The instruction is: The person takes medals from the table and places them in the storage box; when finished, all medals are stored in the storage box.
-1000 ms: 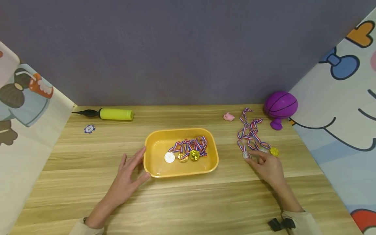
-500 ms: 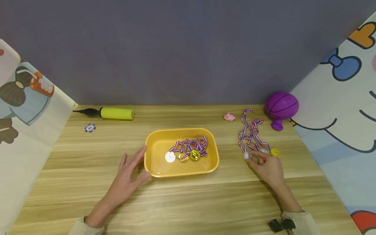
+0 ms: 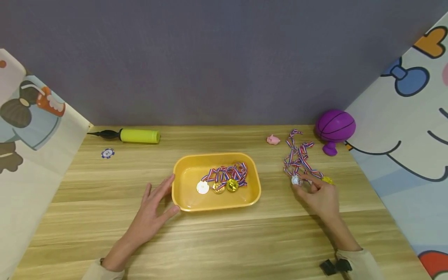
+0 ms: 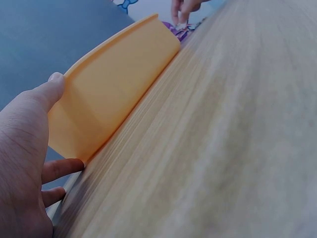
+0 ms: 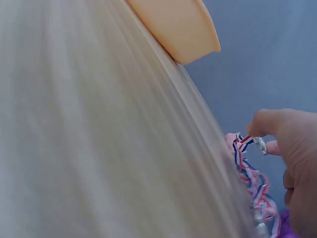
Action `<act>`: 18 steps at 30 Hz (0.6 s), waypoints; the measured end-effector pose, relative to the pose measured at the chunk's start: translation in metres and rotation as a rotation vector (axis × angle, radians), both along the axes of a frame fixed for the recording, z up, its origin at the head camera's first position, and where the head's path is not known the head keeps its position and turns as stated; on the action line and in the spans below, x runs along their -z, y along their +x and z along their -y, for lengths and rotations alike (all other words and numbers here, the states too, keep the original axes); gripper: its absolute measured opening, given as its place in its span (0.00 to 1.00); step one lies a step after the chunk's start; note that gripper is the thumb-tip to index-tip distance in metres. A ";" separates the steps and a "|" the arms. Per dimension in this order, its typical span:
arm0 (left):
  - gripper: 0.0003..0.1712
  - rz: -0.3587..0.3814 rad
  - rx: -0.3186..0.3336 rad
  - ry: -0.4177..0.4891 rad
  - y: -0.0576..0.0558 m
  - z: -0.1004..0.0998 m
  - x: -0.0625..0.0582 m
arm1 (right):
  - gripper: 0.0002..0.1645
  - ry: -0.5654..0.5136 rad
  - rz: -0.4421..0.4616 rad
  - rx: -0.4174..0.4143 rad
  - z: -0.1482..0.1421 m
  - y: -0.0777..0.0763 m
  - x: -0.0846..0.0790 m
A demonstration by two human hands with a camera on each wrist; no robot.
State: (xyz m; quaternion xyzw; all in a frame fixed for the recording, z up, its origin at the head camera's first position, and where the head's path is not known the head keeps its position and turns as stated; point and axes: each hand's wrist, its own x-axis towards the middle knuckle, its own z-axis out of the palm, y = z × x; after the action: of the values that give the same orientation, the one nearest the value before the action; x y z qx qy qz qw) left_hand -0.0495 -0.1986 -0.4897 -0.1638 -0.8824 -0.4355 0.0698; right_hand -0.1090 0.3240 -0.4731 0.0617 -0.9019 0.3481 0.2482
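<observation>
Right hand (image 3: 321, 199) pinches silver medal (image 3: 296, 181) | chip (image 3: 107, 153): print unreadably small

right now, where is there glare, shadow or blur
Head view: glare whitens the leftmost medal in the yellow tray, and a soft shadow lies beside the right forearm; left wrist: tabletop grain looks blurred; right wrist: tabletop pale and smeared, ribbons fuzzy lower down.

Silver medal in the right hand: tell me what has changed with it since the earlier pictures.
The silver medal has shifted slightly up and right in the head view, pinched by the right hand, and now appears raised off the table. The left hand stays against the yellow tray; the tray, pump and purple ball look unmoved.
</observation>
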 end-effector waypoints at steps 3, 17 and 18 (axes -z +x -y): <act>0.53 0.001 0.000 0.003 0.000 0.000 0.000 | 0.18 -0.029 -0.029 -0.009 0.000 -0.002 -0.009; 0.53 0.013 -0.004 0.002 0.000 -0.001 0.000 | 0.19 -0.116 -0.104 0.000 0.009 -0.014 -0.045; 0.53 0.012 -0.005 0.004 0.000 -0.001 0.000 | 0.19 -0.129 -0.106 0.002 0.009 -0.015 -0.047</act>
State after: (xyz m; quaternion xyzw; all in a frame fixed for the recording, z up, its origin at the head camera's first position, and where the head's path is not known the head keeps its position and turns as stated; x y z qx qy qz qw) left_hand -0.0493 -0.1980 -0.4895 -0.1590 -0.8823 -0.4381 0.0660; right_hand -0.1236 0.3147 -0.4256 0.0629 -0.8632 0.4016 0.2994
